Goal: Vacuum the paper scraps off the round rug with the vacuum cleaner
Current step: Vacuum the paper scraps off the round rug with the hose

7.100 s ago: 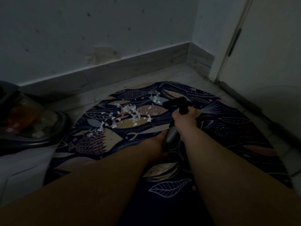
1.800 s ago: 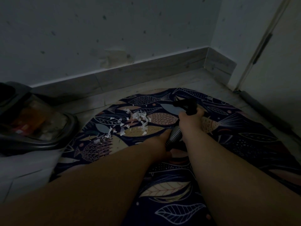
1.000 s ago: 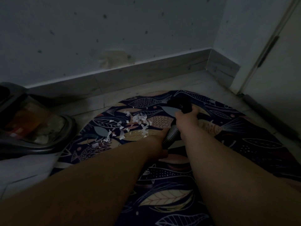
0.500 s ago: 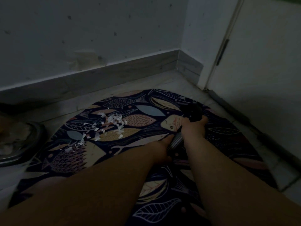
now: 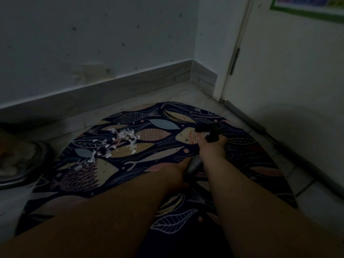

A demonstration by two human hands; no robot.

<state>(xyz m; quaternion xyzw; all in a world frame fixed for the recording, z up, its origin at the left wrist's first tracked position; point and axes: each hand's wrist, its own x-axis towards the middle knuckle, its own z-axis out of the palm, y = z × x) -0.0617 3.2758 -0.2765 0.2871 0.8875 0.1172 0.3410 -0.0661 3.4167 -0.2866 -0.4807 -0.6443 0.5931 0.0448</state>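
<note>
1 rug [image 5: 163, 125], 1 vac hose [image 5: 194, 164], left hand [image 5: 172, 173], right hand [image 5: 212, 148], dozens of scraps [image 5: 128, 135]

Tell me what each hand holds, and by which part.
The right hand grips the black nozzle at its rear end, where the hose joins. The left hand lies against the ribbed hose just behind; whether it grips it cannot be told.
</note>
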